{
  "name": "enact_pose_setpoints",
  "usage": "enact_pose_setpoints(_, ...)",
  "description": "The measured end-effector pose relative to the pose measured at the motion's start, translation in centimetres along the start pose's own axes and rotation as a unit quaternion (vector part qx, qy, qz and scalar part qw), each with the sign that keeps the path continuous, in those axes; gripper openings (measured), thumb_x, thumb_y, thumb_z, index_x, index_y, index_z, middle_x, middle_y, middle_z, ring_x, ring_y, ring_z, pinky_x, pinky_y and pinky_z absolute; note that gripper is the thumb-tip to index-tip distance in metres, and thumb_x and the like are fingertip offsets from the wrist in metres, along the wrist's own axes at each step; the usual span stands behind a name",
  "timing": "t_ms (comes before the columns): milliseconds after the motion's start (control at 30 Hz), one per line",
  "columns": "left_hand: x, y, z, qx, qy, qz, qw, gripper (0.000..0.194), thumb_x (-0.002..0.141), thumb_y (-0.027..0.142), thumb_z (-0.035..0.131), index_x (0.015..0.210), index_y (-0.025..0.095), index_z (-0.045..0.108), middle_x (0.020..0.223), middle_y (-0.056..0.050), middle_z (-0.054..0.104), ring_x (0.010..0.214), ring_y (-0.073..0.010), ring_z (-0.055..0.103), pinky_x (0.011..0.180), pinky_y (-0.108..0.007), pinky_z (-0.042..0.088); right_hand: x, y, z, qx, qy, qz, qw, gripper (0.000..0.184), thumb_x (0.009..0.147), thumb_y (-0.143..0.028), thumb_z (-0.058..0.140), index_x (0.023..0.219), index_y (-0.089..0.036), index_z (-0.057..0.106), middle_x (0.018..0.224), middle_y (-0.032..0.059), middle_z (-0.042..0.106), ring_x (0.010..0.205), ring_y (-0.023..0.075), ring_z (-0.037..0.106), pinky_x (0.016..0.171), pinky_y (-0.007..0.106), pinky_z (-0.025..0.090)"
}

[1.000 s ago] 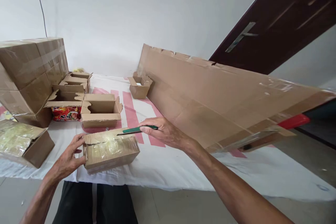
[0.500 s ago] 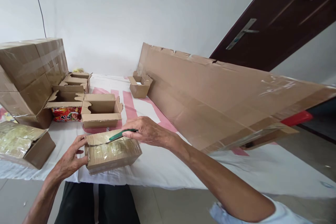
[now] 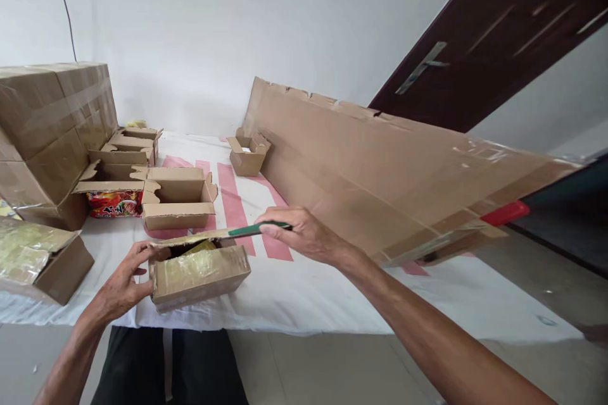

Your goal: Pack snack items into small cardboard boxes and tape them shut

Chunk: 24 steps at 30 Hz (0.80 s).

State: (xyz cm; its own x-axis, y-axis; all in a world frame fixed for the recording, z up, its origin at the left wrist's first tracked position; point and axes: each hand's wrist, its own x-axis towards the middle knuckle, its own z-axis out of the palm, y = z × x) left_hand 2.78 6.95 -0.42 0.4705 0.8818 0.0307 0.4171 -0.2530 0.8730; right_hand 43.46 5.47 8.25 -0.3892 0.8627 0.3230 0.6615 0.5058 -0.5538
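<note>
A small cardboard box point(image 3: 204, 288) with clear tape over it stands at the table's front edge. My left hand point(image 3: 124, 280) grips its left end, thumb on the near side and fingers at the top corner. My right hand point(image 3: 304, 234) is closed round a green box cutter point(image 3: 251, 228), whose front end lies against the lifted far flap point(image 3: 192, 239). Between the flaps a dark gap shows; the contents cannot be made out. Behind it sits an open cardboard carton point(image 3: 180, 216), and left of that a red printed noodle packet point(image 3: 115, 204) leans against another open carton point(image 3: 116, 171).
Large taped boxes point(image 3: 57, 120) are stacked at the left, with a taped small box point(image 3: 42, 259) before them. A small open box point(image 3: 249, 153) stands by a long cardboard panel point(image 3: 380, 183) on the right. White cloth point(image 3: 304, 304) covers the table.
The far flap has swung up, opening a gap along the box top. My right hand with the box cutter has moved right and slightly up. My left hand keeps its hold.
</note>
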Motion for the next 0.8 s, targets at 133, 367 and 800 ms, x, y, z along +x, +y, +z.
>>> enact_pose_setpoints(133, 0.2, 0.3, 0.1, 0.011, 0.004, 0.007, 1.000, 0.066, 0.077, 0.027, 0.069, 0.143, 0.036, 0.069, 0.154, -0.007, 0.052, 0.138, -0.0321, 0.057, 0.105, -0.044, 0.056, 0.0, -1.1, 0.5, 0.079, -0.014, 0.016, 0.997, 0.035, 0.101, -0.050, 0.067, 0.102, -0.019, 0.083, 0.088, 0.0056, 0.079, 0.077, 0.0191, 0.068, 0.068, 0.029, 0.051)
enact_pose_setpoints(367, 0.1, 1.1, 0.0, 0.041, 0.012, 0.006, 0.999, 0.066, 0.080, 0.033, 0.073, 0.146, 0.036, 0.066, 0.156, -0.008, 0.054, 0.138, -0.0329, 0.059, 0.103, -0.044, 0.058, 2.6, -2.7, 3.5, 0.070, -0.048, -0.042, 0.996, 0.025, 0.102, -0.037, 0.066, 0.096, -0.021, 0.084, 0.082, 0.0025, 0.077, 0.077, 0.0166, 0.066, 0.071, 0.028, 0.047)
enact_pose_setpoints(800, 1.0, -0.9, -0.2, 0.031, 0.016, 0.019, 0.999, 0.073, 0.079, 0.027, 0.069, 0.152, 0.032, 0.062, 0.166, -0.011, 0.048, 0.147, -0.0357, 0.055, 0.103, -0.045, 0.061, -10.2, 8.9, 9.1, -0.041, 0.219, 0.182, 0.958, 0.039, 0.103, -0.045, 0.050, 0.123, -0.022, 0.074, 0.103, 0.0091, 0.076, 0.095, 0.0275, 0.073, 0.085, 0.042, 0.061)
